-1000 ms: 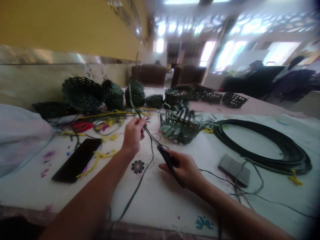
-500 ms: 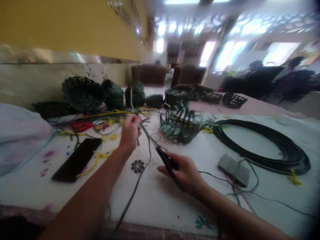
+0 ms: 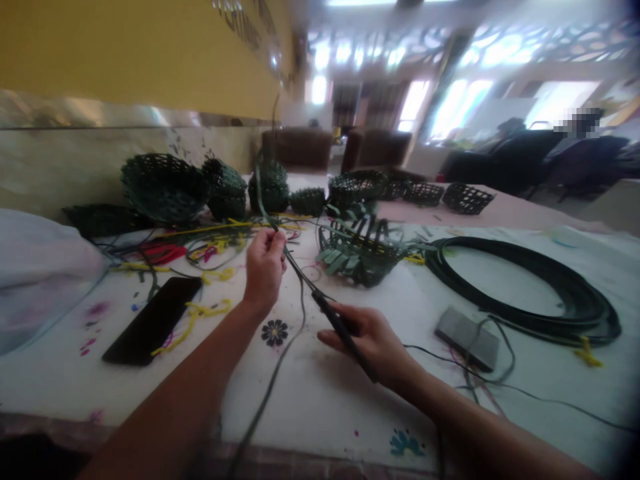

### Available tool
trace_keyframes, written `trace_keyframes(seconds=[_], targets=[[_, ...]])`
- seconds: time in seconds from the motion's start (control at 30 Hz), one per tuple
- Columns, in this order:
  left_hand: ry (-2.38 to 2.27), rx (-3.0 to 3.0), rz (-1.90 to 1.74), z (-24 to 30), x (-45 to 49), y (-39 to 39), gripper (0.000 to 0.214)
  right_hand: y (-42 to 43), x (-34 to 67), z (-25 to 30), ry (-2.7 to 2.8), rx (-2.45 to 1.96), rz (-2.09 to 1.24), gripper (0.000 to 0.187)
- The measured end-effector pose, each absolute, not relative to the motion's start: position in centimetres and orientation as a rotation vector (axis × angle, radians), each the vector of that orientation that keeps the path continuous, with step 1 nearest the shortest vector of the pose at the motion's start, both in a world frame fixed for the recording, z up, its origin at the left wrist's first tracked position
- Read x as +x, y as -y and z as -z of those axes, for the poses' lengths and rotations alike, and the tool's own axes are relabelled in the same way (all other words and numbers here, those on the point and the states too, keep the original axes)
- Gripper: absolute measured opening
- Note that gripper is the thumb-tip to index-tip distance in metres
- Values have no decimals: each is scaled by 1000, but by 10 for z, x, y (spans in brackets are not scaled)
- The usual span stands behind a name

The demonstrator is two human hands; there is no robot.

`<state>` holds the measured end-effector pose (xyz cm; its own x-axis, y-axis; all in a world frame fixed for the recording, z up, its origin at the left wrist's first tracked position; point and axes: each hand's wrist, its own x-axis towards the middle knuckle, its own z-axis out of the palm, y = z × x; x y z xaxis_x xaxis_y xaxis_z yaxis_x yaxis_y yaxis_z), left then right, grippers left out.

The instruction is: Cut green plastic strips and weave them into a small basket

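My left hand [image 3: 265, 270] is closed, pinching a dark green flat strip [image 3: 260, 190] whose free end rises above the fingers. Below this hand, a length of strip slants down toward a slim black-handled tool [image 3: 345, 337]. My right hand [image 3: 370, 340] is wrapped around that tool's handle. The tool's thin front end lies against the strip, and its exact kind is hard to make out. A long loose strip [image 3: 273, 383] trails between my forearms to the table's near edge. Just beyond my hands sits a partly woven green basket [image 3: 367, 257] with upright strip ends.
A coil of dark green strip [image 3: 595, 307] lies to the right, near a grey block [image 3: 467, 339]. Left are a black phone-like slab [image 3: 155, 320], yellow ties [image 3: 187, 333] and a white bag [image 3: 45, 280]. Finished-looking baskets [image 3: 165, 187] line the back.
My left hand has shifted slightly right and its wrist has turned. The strip's upper end now stands higher. The right hand and the tool have moved very little.
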<state>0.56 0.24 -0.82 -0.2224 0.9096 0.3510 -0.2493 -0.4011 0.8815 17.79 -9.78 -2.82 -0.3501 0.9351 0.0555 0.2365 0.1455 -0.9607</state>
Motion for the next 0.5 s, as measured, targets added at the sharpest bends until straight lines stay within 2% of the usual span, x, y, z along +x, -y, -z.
trace_keyframes(seconds=[0.5], targets=[[-1026,1307,-1758,4,-4,-6,29,97,175,38,1708,-1143,-1212,35]])
